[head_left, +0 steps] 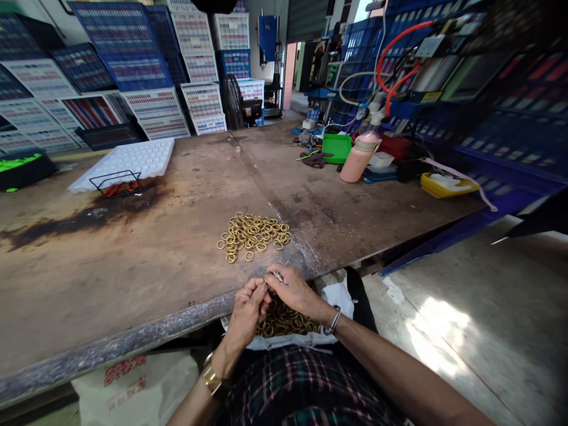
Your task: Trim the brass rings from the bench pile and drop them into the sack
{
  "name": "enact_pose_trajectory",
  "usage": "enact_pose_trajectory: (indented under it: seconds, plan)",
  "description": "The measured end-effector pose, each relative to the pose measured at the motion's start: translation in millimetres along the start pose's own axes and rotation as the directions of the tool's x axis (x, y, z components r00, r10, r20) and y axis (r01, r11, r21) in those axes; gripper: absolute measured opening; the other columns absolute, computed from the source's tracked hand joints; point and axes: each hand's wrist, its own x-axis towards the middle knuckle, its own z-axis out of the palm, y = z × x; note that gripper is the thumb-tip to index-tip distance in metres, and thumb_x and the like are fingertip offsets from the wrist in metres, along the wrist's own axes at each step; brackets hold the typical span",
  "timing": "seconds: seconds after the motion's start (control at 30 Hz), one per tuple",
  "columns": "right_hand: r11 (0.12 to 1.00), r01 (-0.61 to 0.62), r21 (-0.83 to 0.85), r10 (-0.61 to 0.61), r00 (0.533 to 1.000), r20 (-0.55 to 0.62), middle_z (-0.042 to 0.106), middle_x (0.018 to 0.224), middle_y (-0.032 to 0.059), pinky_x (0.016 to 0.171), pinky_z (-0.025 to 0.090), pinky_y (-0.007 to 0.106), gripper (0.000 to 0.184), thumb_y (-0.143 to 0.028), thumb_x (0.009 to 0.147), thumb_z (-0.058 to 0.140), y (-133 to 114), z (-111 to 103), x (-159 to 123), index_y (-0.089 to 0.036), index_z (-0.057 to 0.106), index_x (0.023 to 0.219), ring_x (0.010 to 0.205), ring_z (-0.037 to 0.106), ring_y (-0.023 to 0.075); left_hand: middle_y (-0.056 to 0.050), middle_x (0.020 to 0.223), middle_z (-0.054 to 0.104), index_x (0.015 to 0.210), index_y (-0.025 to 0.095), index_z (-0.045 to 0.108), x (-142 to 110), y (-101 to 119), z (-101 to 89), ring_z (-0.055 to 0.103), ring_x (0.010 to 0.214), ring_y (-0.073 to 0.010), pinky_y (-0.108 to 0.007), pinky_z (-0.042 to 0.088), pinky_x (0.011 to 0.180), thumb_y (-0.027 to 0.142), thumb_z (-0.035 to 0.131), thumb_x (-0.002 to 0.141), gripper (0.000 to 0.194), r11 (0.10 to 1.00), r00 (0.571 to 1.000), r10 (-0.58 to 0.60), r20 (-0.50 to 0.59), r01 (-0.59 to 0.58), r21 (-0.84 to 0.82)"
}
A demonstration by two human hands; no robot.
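Note:
My left hand and my right hand meet at the table's front edge, above my lap. The left fingers are pinched together at the right fingertips; what lies between them is too small to make out. From the closed right hand a small silvery metal piece sticks out, its kind unclear. Below both hands, a white sack lies open on my lap with many brass-coloured rings in it. Just beyond my hands, a loose pile of similar rings rests on the tabletop.
The brown wooden table has a worn front edge. A white moulded tray and black wire rack are at left. At right stand a pink bottle, green tray and yellow tray. Stacked crates line the back.

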Motion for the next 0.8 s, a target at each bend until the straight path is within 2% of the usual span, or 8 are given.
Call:
enact_pose_trajectory:
  seconds: [0.1,0.17,0.27,0.37,0.47,0.63,0.8]
  plan:
    - [0.999,-0.009,0.053,0.007,1.0,0.027,0.051,0.06,-0.0032,0.057,0.033,0.02,0.022,-0.022,0.082,0.039,1,-1,2,-0.016,0.049,0.063,0.058,0.046,0.0086,0.008,0.049,0.04,0.075,0.018,0.05,0,-2,0.2,0.024,0.036,-0.0036,-0.016,0.019,0.035,0.046,0.054,0.075,0.029,0.997,1.0,0.013,0.023,-0.011,-0.083]
    - [1.0,-0.011,0.015,0.011,1.0,0.005,0.053,0.06,-0.0021,0.057,0.033,0.02,0.023,-0.022,0.083,0.037,4,-2,2,-0.016,0.048,0.064,0.057,0.047,0.009,0.008,0.049,0.04,0.076,0.018,0.05,0,-3,0.5,0.024,0.035,-0.0034,-0.016,0.018,0.035,0.045,0.054,0.076,0.027,0.995,0.999,0.03,0.026,-0.028,-0.1]
    - [0.978,0.029,-0.209,-0.032,0.999,-0.014,0.054,0.06,-0.0012,0.055,0.029,0.021,0.019,-0.019,0.083,0.038,10,-3,1,-0.017,0.051,0.069,0.055,0.044,0.0094,0.008,0.049,0.04,0.075,0.018,0.049,0,-3,0.5,0.024,0.035,-0.0035,-0.016,0.018,0.035,0.043,0.053,0.077,0.025,0.994,0.998,0.052,0.025,-0.049,-0.093]
    - [0.89,0.114,-0.442,-0.091,0.993,0.073,0.055,0.061,-0.0003,0.054,0.023,0.023,0.013,-0.013,0.078,0.041,13,-3,-5,-0.017,0.053,0.075,0.055,0.043,0.0103,0.008,0.049,0.039,0.073,0.018,0.048,1,-2,0.1,0.025,0.036,-0.0038,-0.016,0.02,0.036,0.043,0.052,0.078,0.026,0.996,0.997,0.07,0.008,-0.07,-0.055]
    - [0.813,0.149,-0.563,-0.083,0.987,0.14,0.059,0.068,0.0018,0.055,0.022,0.025,0.015,-0.01,0.074,0.043,9,-4,-9,-0.017,0.054,0.081,0.06,0.047,0.0123,0.008,0.049,0.039,0.071,0.018,0.047,2,-2,-0.6,0.026,0.038,-0.004,-0.016,0.02,0.037,0.044,0.051,0.078,0.028,0.997,0.997,0.08,-0.011,-0.08,-0.018]
    - [0.772,0.142,-0.62,-0.022,0.98,0.197,0.063,0.08,0.0046,0.058,0.023,0.026,0.019,-0.011,0.075,0.041,0,-6,-12,-0.016,0.054,0.089,0.069,0.053,0.0144,0.008,0.048,0.039,0.073,0.018,0.048,2,-2,-1.6,0.027,0.039,-0.0045,-0.017,0.021,0.038,0.045,0.05,0.079,0.028,0.997,0.996,0.082,-0.018,-0.082,0.011]
    - [0.755,0.113,-0.646,-0.005,0.986,0.167,0.063,0.081,0.0052,0.06,0.025,0.026,0.019,-0.012,0.077,0.04,2,-5,-11,-0.016,0.052,0.092,0.072,0.054,0.015,0.008,0.046,0.037,0.07,0.018,0.048,1,-2,-0.9,0.026,0.038,-0.0047,-0.017,0.02,0.038,0.045,0.048,0.08,0.029,0.997,0.997,0.076,-0.009,-0.076,0.032]
